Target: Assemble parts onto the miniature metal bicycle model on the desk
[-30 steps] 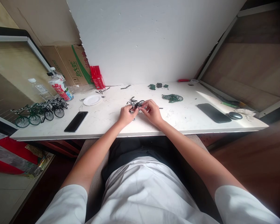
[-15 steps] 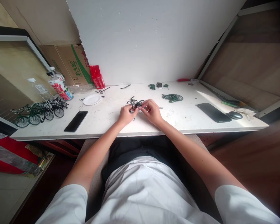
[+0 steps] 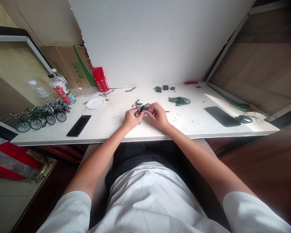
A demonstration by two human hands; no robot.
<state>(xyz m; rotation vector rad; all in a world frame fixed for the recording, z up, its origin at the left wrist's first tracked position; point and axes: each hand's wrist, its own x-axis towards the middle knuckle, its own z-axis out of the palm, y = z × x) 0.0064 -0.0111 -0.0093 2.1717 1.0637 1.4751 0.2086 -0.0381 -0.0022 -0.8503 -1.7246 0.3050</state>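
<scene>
A small black model bicycle [image 3: 140,105] is between my two hands, over the middle of the white table. My left hand [image 3: 131,119] is closed, thumb and fingers pinching its left and lower part. Opposite it, my right hand [image 3: 158,115] pinches at the wheel side with thumb and forefinger. The fingertips of both hands nearly meet and cover part of the frame. Whether a smaller piece is also in the right fingers is too small to tell. A small light-coloured piece [image 3: 139,123] lies under the hands.
Finished-looking model bicycles [image 3: 36,123] stand in a row at the left, near bottles [image 3: 62,89]. Around are a phone [image 3: 79,126], a white plate [image 3: 95,103], green bicycle parts [image 3: 179,101], small dark green pieces [image 3: 165,87], a black pad [image 3: 222,116] and a mouse [image 3: 244,119].
Hardly anything differs. Both hands keep their hold at the same spot, with only a very slight shift of the fingers and the view.
</scene>
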